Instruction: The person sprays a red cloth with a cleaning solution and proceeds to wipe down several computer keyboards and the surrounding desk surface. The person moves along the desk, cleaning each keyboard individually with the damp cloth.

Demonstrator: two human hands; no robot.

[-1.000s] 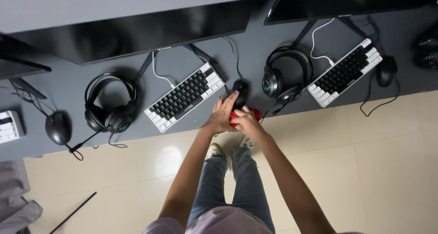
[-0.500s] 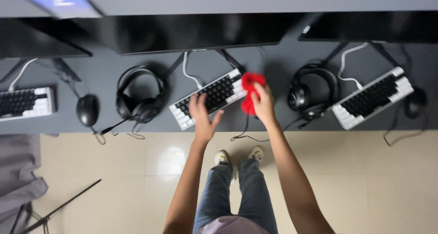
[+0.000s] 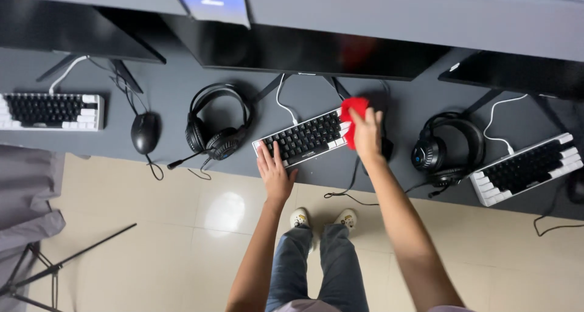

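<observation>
Grey desk (image 3: 182,105) runs the whole width below me, with pale floor tiles (image 3: 182,227) under it and my feet just at its edge. Half a second ago my right hand held the red cloth over the right end of the middle keyboard, and a second ago both hands were bunched at the desk edge by a mouse; now my right hand (image 3: 367,135) grips the red cloth (image 3: 351,112) against the right end of the middle keyboard (image 3: 304,138), fingers curled over the fabric, and my view has slid leftward, so a third keyboard shows more fully. My left hand (image 3: 275,173) lies flat and open, holding nothing, fingertips on the keyboard's near left corner. I judge that the wiping has moved off the desk edge onto the keyboard itself, with the left hand steadying it. Counting: three keyboards, the middle one, one at far left (image 3: 52,110) and one at right (image 3: 526,166); two black headsets, one left of my keyboard (image 3: 216,126) and one right (image 3: 447,151); one mouse clearly in view at left (image 3: 145,132), another dark shape hidden behind my right hand that I cannot make out; three dark monitors (image 3: 304,44) along the back, seen edge-on from above; one red cloth. A tripod leg (image 3: 61,263) crosses the floor at lower left.
</observation>
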